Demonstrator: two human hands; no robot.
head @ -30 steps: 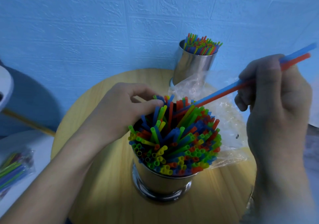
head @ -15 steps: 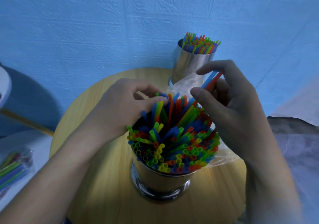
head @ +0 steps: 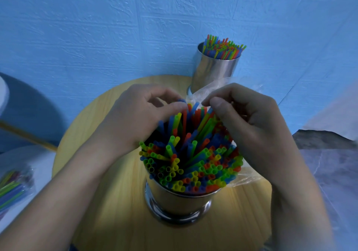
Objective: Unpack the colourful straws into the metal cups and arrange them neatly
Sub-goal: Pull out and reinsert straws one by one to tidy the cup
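A metal cup stands near the front of the round wooden table, packed with colourful straws that lean in all directions. My left hand rests on the far left side of the bundle, thumb and fingers pinched on straw tips. My right hand is on the far right side, fingers curled on the tips of leaning straws. A second metal cup full of upright straws stands at the table's back by the wall.
A crumpled clear plastic bag lies behind and right of the near cup. A sealed pack of straws lies on a white surface at the left edge. The blue wall is close behind the table.
My right hand brought a blue and a red straw down from the upper right and pushed them into the near cup. It now rests on the bundle's tips. My left hand stayed put.
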